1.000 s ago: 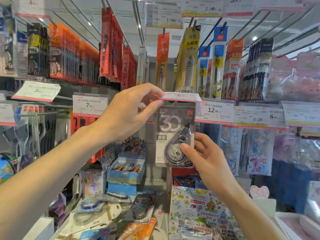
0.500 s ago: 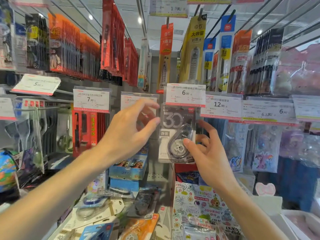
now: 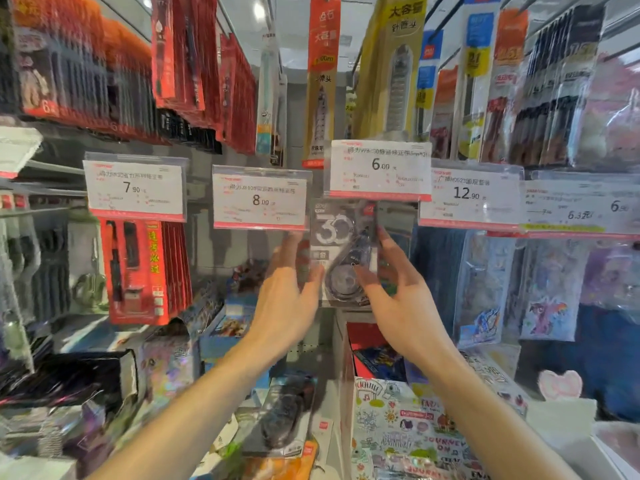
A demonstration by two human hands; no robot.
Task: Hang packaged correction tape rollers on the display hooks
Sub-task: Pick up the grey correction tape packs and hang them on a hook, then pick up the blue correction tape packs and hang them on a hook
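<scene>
- Hanging under the 6.00 price tag [image 3: 380, 169], the correction tape package [image 3: 341, 252] sat between both hands.
- Left hand [image 3: 289, 299] touched its left edge, fingers spread.
- Right hand [image 3: 398, 299] pinched its right side, thumb on front.

Counts on the stationery display wall

Five white, red-edged price cards in clear plastic sleeves: 7.90 [image 3: 134, 187], 8.00 [image 3: 260, 200], 6.00 [image 3: 380, 169], 12.90 [image 3: 468, 195], and one partly cut off [image 3: 585, 206]. One grey carded correction tape roller pack [image 3: 341, 252] hanging in front. Two bare hands: left [image 3: 287, 301], right [image 3: 401, 306].
</scene>
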